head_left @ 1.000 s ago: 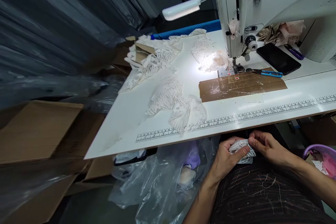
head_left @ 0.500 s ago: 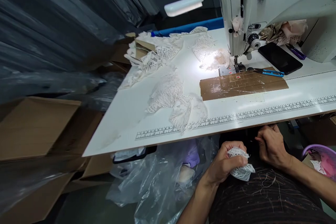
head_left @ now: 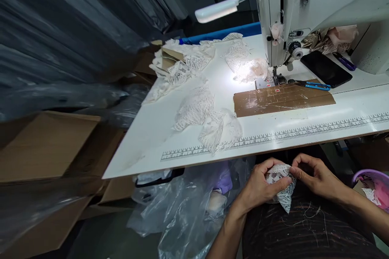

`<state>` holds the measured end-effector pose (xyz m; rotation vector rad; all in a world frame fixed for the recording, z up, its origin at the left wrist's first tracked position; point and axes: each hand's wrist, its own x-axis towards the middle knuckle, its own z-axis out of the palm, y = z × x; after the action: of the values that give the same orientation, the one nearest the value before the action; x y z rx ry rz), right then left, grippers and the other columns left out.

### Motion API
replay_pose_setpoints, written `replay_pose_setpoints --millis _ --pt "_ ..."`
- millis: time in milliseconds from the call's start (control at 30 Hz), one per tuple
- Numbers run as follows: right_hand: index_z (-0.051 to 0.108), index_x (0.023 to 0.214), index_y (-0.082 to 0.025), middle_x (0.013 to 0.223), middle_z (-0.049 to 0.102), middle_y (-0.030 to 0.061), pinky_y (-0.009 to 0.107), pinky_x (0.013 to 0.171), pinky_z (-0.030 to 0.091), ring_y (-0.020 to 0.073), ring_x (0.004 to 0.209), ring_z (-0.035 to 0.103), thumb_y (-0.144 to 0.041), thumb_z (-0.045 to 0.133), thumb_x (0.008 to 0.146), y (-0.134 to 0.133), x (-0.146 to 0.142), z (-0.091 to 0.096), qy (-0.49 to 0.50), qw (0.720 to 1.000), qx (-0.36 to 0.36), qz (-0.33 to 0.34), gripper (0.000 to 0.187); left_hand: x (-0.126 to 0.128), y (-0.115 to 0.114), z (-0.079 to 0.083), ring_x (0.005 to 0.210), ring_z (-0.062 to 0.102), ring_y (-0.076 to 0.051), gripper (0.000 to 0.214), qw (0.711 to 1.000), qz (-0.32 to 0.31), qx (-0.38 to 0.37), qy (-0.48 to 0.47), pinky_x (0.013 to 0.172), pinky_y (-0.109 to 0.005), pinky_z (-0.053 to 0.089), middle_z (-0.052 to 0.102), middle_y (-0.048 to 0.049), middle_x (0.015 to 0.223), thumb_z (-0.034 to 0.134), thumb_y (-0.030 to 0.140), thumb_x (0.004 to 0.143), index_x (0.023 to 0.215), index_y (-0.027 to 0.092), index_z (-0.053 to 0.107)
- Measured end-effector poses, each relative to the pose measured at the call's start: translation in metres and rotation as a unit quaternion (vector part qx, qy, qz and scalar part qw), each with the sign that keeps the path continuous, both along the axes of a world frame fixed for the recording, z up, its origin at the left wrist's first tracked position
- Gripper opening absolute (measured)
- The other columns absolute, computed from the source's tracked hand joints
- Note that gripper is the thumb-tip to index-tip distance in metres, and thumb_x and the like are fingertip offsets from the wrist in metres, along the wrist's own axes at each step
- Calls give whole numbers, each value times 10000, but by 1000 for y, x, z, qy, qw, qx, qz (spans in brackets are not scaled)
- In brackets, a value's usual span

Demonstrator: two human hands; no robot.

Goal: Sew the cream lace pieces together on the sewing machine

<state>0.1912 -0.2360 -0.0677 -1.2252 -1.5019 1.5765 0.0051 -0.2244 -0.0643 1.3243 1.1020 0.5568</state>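
Over my lap, below the table's front edge, my left hand (head_left: 261, 184) is closed around a small white lace piece (head_left: 284, 194) that hangs from its fingers. My right hand (head_left: 316, 176) reaches in from the right and pinches the same lace at its upper edge with fingertips together. More white lace pieces (head_left: 206, 117) lie in loose heaps on the white sewing table (head_left: 304, 123). The white sewing machine (head_left: 304, 12) stands at the back right with its lamp (head_left: 217, 10) lit over a lace scrap under the needle.
A brown taped patch (head_left: 282, 99), blue snips (head_left: 313, 85) and a black phone (head_left: 325, 68) lie near the machine. A printed ruler (head_left: 273, 137) runs along the table's front edge. Clear plastic bags (head_left: 188, 214) hang below; cardboard boxes (head_left: 45, 145) stand left; a purple basket (head_left: 372, 184) sits right.
My right hand, which had drawn away to the table's underside half a second ago, has come back to the lace. The left hand has lifted the lace slightly.
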Motion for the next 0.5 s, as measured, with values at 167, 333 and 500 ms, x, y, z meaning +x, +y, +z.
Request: replay_pose_setpoints --millis 167,333,500 --pt "526 845 -178 702 500 -8 252 569 389 117 628 452 -587 547 845 1 -1 -5 50 998 -37 -17 409 -1 4 2 595 470 -100 330 997 53 -45 -37 549 -196 380 572 -12 671 669 440 727 803 119 649" --pt "521 917 -177 793 548 13 282 659 439 128 710 520 -548 644 794 2 -4 -15 98 992 -55 -63 410 3 5 0 602 493 -106 363 993 80 -66 -50 553 -200 382 607 -29 683 703 456 700 788 106 667" --pt "523 935 -171 785 546 10 265 649 437 116 704 516 -515 655 800 3 -5 -18 124 988 -46 -79 392 4 2 -2 561 472 -91 386 991 93 -76 -53 522 -189 367 577 -6 628 706 482 696 763 106 647"
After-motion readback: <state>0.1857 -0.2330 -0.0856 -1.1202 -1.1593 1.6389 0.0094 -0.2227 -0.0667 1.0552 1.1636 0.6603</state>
